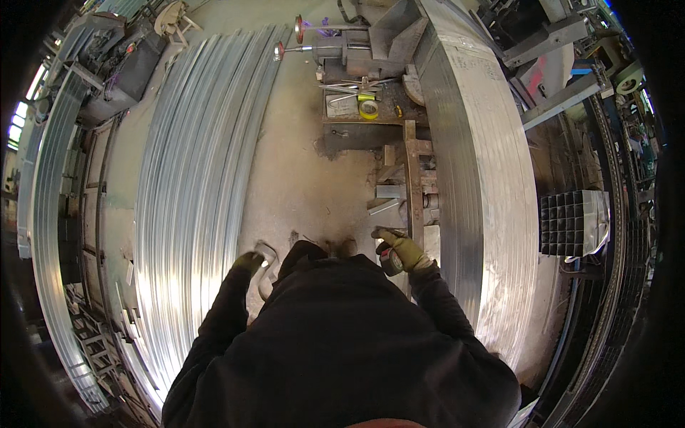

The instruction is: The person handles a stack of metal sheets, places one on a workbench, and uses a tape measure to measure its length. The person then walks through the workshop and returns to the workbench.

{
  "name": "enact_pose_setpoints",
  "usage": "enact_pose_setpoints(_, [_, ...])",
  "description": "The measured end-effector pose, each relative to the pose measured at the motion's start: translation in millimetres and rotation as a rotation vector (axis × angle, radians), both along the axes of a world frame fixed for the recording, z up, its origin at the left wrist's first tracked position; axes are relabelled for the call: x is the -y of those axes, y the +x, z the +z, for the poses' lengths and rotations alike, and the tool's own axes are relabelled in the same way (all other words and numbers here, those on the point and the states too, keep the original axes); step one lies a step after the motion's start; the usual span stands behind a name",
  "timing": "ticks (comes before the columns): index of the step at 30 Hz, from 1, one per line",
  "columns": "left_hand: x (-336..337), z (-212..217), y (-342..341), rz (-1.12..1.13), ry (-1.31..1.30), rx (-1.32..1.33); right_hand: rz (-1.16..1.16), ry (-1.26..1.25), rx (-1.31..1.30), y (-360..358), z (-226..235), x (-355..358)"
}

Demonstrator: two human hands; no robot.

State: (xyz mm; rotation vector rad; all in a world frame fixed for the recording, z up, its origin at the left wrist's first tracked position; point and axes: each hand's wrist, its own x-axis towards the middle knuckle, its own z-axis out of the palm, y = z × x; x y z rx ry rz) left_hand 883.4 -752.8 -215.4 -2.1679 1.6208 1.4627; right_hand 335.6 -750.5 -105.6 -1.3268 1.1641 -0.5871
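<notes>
My right hand, in a yellowish glove, is closed around a black and red tape measure beside my right hip. My left hand, gloved too, hangs by my left side, and its fingers are too dark and small to make out. Right next to it is a grey looped strap; I cannot tell whether the hand touches it. A long bundle of shiny metal profiles lies to my left. On my right runs a tall stack of long metal tubes, close to my right hand.
Ahead, a machine bench carries a yellow tape roll and several hand tools. A wooden post and metal offcuts are near its right end. Bundled black square tubes jut out at the far right. Concrete floor runs between the stacks.
</notes>
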Motion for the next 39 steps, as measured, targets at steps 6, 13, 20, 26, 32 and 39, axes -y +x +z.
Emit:
enact_pose_setpoints(6, [-71,-57,54,0.748,0.199,-0.369,-0.293,0.344,0.108,43,-1,84])
enact_pose_setpoints(13, [138,79,-61,0.786,0.089,-1.178,-0.076,-0.023,0.044,215,42,238])
enact_pose_setpoints(20, [258,119,-33,0.671,0.333,-1.071,-0.076,0.025,0.149,256,25,336])
enact_pose_setpoints(26, [207,31,62,0.952,0.525,-0.665,-0.386,-0.311,-0.706,114,-117,426])
enact_pose_setpoints(32, [41,10,144,1.125,0.706,-0.314,-0.451,-0.464,-1.048,29,-274,524])
enact_pose_setpoints(39, [-22,-8,71,1.064,0.653,-0.196,-0.319,0.260,-0.660,-4,-372,590])
